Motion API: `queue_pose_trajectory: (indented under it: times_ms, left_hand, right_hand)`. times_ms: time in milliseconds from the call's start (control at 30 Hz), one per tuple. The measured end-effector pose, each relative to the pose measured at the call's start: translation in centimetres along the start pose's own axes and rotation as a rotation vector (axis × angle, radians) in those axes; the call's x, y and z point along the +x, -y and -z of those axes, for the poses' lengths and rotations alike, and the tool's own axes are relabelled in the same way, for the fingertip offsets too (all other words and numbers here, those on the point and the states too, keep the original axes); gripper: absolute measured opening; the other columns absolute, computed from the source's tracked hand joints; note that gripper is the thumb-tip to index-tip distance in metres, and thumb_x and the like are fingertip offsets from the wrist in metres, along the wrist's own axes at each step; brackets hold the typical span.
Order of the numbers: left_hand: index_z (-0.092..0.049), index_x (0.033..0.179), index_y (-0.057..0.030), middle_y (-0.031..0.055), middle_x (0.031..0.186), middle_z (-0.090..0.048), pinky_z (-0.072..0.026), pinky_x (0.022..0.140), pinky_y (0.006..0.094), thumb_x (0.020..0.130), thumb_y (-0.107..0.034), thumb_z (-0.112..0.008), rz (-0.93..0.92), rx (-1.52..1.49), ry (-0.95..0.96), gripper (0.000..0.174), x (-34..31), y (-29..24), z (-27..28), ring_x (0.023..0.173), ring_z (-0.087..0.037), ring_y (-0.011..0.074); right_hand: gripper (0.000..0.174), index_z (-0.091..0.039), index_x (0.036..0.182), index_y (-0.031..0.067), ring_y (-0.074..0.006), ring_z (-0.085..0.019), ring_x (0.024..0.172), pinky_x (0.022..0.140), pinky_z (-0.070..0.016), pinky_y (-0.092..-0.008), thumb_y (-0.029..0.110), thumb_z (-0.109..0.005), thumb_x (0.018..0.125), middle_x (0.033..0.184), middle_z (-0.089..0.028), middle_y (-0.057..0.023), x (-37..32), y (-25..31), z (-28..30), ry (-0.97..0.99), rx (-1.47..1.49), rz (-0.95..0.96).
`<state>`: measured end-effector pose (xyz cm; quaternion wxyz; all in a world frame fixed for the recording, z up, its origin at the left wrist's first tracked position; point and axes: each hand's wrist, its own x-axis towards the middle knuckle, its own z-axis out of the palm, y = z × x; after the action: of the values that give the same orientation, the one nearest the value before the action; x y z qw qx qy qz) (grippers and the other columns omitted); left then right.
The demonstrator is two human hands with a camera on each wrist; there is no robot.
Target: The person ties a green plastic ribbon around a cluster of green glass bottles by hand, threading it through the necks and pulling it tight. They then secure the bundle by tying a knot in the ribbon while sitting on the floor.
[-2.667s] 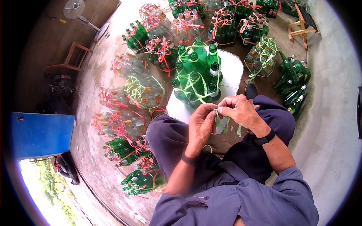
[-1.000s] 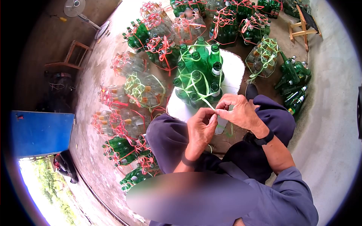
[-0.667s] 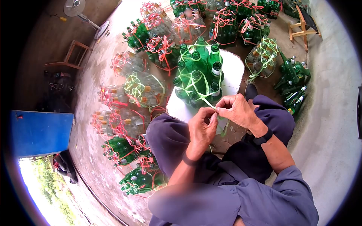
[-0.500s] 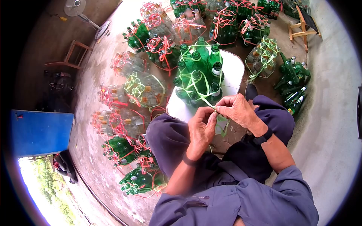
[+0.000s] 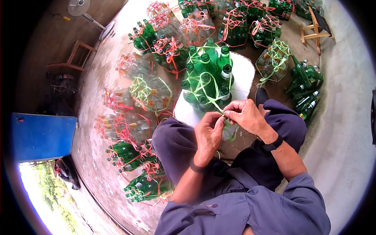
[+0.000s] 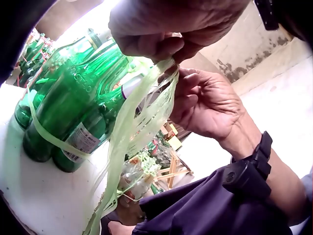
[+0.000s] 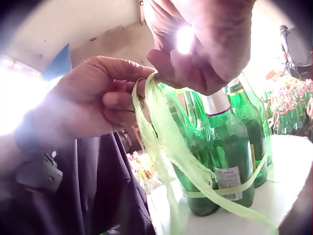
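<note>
Several green bottles [image 5: 205, 78] stand upright in a bundle on a white block [image 5: 243, 74], with light green strapping crossing their necks and circling their sides. At the bundle's near side, my left hand [image 5: 208, 132] and right hand [image 5: 249, 116] meet fingertip to fingertip. Both pinch the pale green strap [image 6: 142, 105], drawn out from the bottle necks. Its loose ends hang below the fingers in both wrist views. In the right wrist view, a band of strap [image 7: 195, 194] passes around the lower bottles. Curled fingers hide the exact spot where the strap is pinched.
Tied bundles of clear bottles [image 5: 150, 94] and green bottles [image 5: 233, 29] stand around the block. Loose green bottles [image 5: 307, 78] lie by the right wall. A folding stool [image 5: 313, 33], a fan [image 5: 78, 7] and a blue panel [image 5: 45, 137] are farther out.
Since the earliest view, both hands have shifted slightly and stay together at the strap. The bottle bundle appears slightly farther right in the picture; its bottles remain upright.
</note>
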<state>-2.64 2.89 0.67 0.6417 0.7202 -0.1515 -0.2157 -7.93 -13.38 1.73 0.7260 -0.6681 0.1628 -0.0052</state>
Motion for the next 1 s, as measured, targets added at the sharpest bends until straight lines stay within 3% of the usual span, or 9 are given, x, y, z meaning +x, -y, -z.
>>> queue_pose_trajectory:
  times_ms: [200, 267, 300, 367, 500, 667, 1000]
  left_hand:
    - [-0.066, 0.098, 0.0013, 0.0008, 0.086, -0.067, -0.0476, 0.072, 0.0218, 0.092, -0.004, -0.066, 0.018, -0.104, 0.026, 0.008, 0.13, -0.08, 0.12, 0.078, -0.059, 0.0065]
    - [-0.066, 0.098, 0.0013, 0.0007, 0.086, -0.067, -0.0475, 0.072, 0.0218, 0.092, -0.005, -0.066, 0.018, -0.111, 0.032, 0.008, 0.14, -0.3, 0.22, 0.078, -0.059, 0.0065]
    - [-0.066, 0.099, 0.0013, 0.0006, 0.086, -0.067, -0.0474, 0.072, 0.0218, 0.093, -0.005, -0.066, 0.017, -0.118, 0.038, 0.008, 0.15, -0.38, 0.27, 0.078, -0.059, 0.0065]
    - [-0.066, 0.099, 0.0013, 0.0005, 0.086, -0.067, -0.0474, 0.072, 0.0219, 0.093, -0.005, -0.066, 0.008, -0.119, 0.039, 0.009, 0.15, -0.4, 0.32, 0.078, -0.059, 0.0065]
    - [-0.066, 0.099, 0.0014, 0.0005, 0.086, -0.066, -0.0474, 0.072, 0.0221, 0.093, -0.005, -0.066, -0.005, -0.116, 0.042, 0.008, 0.15, -0.47, 0.44, 0.078, -0.059, 0.0065]
    - [-0.066, 0.098, 0.0016, 0.0005, 0.086, -0.067, -0.0475, 0.072, 0.0222, 0.093, -0.005, -0.065, -0.01, -0.107, 0.055, 0.008, 0.18, -0.43, 0.52, 0.078, -0.059, 0.0065]
    - [-0.067, 0.097, 0.0013, 0.0007, 0.084, -0.066, -0.0476, 0.073, 0.0236, 0.09, 0.002, -0.064, -0.061, 0.016, 0.053, 0.008, 0.27, -0.81, 0.65, 0.077, -0.059, 0.008]
  right_hand:
    - [0.008, -0.067, 0.095, -0.0039, -0.0067, -0.06, 0.069, 0.061, -0.0498, -0.0241, 0.001, -0.068, 0.088, 0.078, -0.067, -0.003, -0.3, -0.37, -0.41, -0.064, -0.11, 0.158]
    - [0.01, -0.067, 0.095, -0.0018, -0.0129, -0.064, 0.07, 0.063, -0.0515, -0.0273, -0.001, -0.069, 0.085, 0.082, -0.069, -0.0077, -0.32, -0.47, -0.5, -0.08, -0.254, 0.4]
    - [0.01, -0.067, 0.095, -0.0018, -0.0129, -0.064, 0.07, 0.063, -0.0515, -0.0273, -0.001, -0.069, 0.085, 0.082, -0.069, -0.0077, -0.29, -0.48, -0.42, -0.079, -0.254, 0.4]
    - [0.012, -0.067, 0.095, -0.0007, -0.0215, -0.067, 0.07, 0.063, -0.0525, -0.0306, -0.003, -0.069, 0.083, 0.083, -0.068, -0.0127, -0.25, -0.5, -0.19, -0.078, -0.436, 0.591]
    - [0.014, -0.067, 0.095, -0.0003, -0.0269, -0.067, 0.07, 0.063, -0.0527, -0.0322, -0.004, -0.069, 0.082, 0.083, -0.066, -0.0138, -0.26, -0.56, -0.33, -0.093, -0.432, 0.623]
    - [0.013, -0.066, 0.094, -0.0017, -0.0247, -0.067, 0.07, 0.063, -0.0524, -0.0322, -0.002, -0.07, 0.081, 0.082, -0.067, -0.0137, -0.43, -0.37, -0.16, -0.064, -0.395, 0.496]
    - [0.015, -0.066, 0.094, -0.0018, -0.0187, -0.07, 0.07, 0.064, -0.0548, -0.0294, -0.003, -0.072, 0.081, 0.082, -0.068, -0.0114, -0.29, -0.49, 0.24, -0.026, -0.486, 0.501]
